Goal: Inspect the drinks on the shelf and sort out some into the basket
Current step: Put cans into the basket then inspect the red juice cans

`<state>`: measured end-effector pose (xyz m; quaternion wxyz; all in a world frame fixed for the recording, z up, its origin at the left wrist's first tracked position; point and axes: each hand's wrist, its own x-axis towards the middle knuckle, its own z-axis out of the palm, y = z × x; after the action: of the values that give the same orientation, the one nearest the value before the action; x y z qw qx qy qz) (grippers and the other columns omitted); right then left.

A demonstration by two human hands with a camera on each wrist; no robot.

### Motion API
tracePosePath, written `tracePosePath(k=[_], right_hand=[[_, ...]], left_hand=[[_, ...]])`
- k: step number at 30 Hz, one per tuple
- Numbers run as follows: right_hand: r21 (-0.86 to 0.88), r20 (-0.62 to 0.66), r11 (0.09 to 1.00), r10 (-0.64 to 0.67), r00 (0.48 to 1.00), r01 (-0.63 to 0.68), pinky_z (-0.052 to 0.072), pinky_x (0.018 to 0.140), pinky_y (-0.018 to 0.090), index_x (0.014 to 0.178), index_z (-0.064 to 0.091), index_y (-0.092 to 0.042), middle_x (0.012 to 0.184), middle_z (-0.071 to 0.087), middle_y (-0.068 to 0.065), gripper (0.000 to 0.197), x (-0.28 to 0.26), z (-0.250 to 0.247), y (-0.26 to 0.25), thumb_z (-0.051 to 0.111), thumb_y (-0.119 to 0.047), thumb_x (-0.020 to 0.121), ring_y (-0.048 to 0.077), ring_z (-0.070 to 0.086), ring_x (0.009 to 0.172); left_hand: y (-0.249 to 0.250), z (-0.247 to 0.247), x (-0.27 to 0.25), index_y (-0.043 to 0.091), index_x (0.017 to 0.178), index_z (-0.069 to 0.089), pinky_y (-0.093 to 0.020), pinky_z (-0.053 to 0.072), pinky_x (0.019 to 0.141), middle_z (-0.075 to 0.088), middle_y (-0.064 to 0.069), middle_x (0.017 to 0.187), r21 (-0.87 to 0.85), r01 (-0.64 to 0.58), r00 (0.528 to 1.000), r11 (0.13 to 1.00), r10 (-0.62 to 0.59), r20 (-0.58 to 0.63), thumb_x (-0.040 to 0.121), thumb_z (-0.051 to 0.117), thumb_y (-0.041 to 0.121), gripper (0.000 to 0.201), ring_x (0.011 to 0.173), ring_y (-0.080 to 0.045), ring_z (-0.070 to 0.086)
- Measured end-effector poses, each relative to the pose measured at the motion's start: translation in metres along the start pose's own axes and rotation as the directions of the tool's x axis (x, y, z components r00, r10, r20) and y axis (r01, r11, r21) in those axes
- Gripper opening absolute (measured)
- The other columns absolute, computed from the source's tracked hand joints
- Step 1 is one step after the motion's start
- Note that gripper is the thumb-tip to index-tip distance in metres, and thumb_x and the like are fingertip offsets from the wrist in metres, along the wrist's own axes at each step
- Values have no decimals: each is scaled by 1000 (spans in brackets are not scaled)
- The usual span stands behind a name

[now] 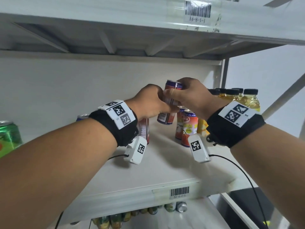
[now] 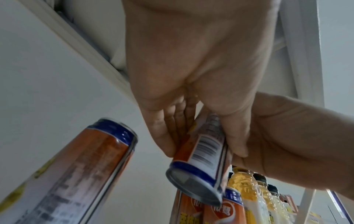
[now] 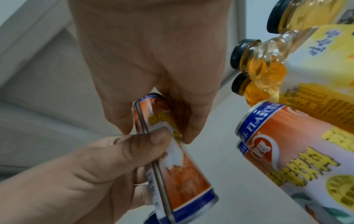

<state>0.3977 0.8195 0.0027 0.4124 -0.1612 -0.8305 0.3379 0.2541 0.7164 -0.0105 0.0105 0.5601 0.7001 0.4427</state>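
Currently gripped by both left hand [image 1: 148, 103] and right hand [image 1: 192, 96], fingers curled round it: orange can [image 1: 170, 103], lifted above shelf [image 1: 165, 159], long axis tilted, top up and away, base down toward the camera. Just below and right, upright matching cans [image 1: 189, 128], then yellow bottles [image 1: 247, 100] with black caps; another can [image 1: 143, 128] behind left wrist, green can [image 1: 8, 138] far left.
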Motion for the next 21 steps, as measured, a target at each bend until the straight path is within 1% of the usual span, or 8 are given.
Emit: tracePosePath(k=[2,5,9,11,13,16,17,21], right_hand=[[-119,-23,993,-26,999,23,60,72,39,106,69,-16,95,73,4,45,4,3,-2,85,-49,80,21,71,86],[-282,-19,959,-44,999,37,52,68,32,111,67,-17,102,68,2,44,15,6,-3,82,-47,82,20,65,90],[-459,89,877,-113,990,141,46,66,27,111,66,-22,108,64,-2,37,25,16,4,79,-39,82,19,60,98],[-499,162,844,-134,978,198,44,67,25,111,66,-24,109,64,-4,35,28,23,10,79,-37,82,19,59,98],[-501,229,833,-134,964,235,46,72,26,112,67,-24,111,65,-3,34,34,31,16,78,-36,83,19,59,99],[-514,300,805,-153,942,295,47,78,27,110,70,-22,111,66,-3,30,40,43,24,76,-34,84,18,59,100],[-516,321,797,-161,933,315,48,78,27,109,70,-21,110,66,-3,29,42,48,26,76,-34,84,19,60,99],[-517,380,776,-170,909,361,46,76,28,105,72,-19,106,67,0,28,46,60,29,77,-34,82,21,60,96]], left_hand=[[-1,0,0,15,92,77,-49,65,91,82,-1,90,77,10,1000,997,-9,-20,63,100,45,47,89,-23,80],[-3,-4,0,19,102,73,-43,63,93,78,4,100,233,11,1000,972,-10,-9,67,100,48,53,94,-18,76],[-13,-17,3,16,132,68,-37,59,98,70,5,116,528,-2,999,849,-17,30,77,91,49,67,108,-18,68],[-24,-21,7,16,138,66,-34,57,99,70,2,124,592,36,999,805,-52,10,84,85,47,66,112,-19,66],[-34,-22,9,17,134,68,-32,55,97,70,1,126,626,84,994,776,-105,-3,88,79,47,56,113,-21,65],[-43,-19,8,22,110,69,-31,51,84,69,0,114,661,126,984,740,-176,9,89,75,44,31,103,-23,63],[-46,-18,8,23,106,67,-31,49,82,67,1,111,666,131,983,734,-185,10,89,76,42,28,101,-23,62],[-46,-19,2,19,114,67,-30,45,80,62,2,108,670,147,984,728,-178,-23,89,76,41,34,99,-22,59]])
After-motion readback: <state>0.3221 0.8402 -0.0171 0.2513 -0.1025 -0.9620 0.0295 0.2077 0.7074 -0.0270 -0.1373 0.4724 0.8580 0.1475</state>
